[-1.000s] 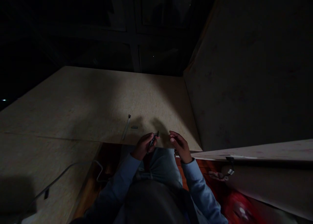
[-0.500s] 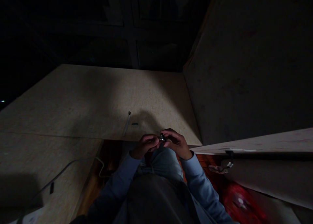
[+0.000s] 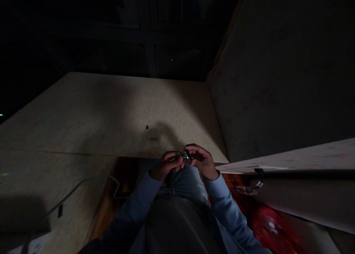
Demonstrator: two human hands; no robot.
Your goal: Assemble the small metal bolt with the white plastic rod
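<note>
At the near edge of the desk [image 3: 177,102], over the lap [image 3: 188,180], I see the left hand [image 3: 166,164] and right hand [image 3: 203,161] close together, both clamped on a metal piece [image 3: 187,156], while a rod [image 3: 144,140] and a bar [image 3: 153,139] lie side by side farther left.

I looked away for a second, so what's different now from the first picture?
The right hand moved left to meet the left hand. Before, only the left hand held the small dark, shiny thing; now the fingers of both hands are around it. The thin stick and short dark bar stayed lying on the table.
</note>
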